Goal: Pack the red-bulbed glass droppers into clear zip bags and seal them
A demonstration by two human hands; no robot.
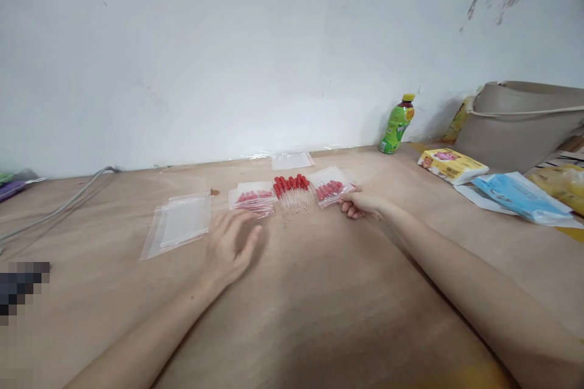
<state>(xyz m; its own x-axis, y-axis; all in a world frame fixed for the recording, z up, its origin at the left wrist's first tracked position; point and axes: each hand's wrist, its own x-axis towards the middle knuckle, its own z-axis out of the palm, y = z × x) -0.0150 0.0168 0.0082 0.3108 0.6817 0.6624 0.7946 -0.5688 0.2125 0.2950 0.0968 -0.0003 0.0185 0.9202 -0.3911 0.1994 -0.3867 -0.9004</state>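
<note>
My right hand (359,204) is closed, pinching the edge of a clear zip bag (329,187) that has several red-ended pieces inside. Beside that bag lies a loose row of what look like droppers (292,189), with red bulbs at the far end and thin clear stems pointing towards me. My left hand (232,244) hovers or rests over the table with its fingers apart, holding nothing. Just beyond its fingertips is a stack of filled clear bags (253,197), also showing red bulbs. To its left lie flat clear bags (185,222).
Another flat bag (292,161) lies near the wall. On the right stand a green drink bottle (396,124) and a grey bin (515,127), with a yellow tissue pack (451,164) and a blue-white packet (524,194) in front. A grey cable (68,203) runs along the left.
</note>
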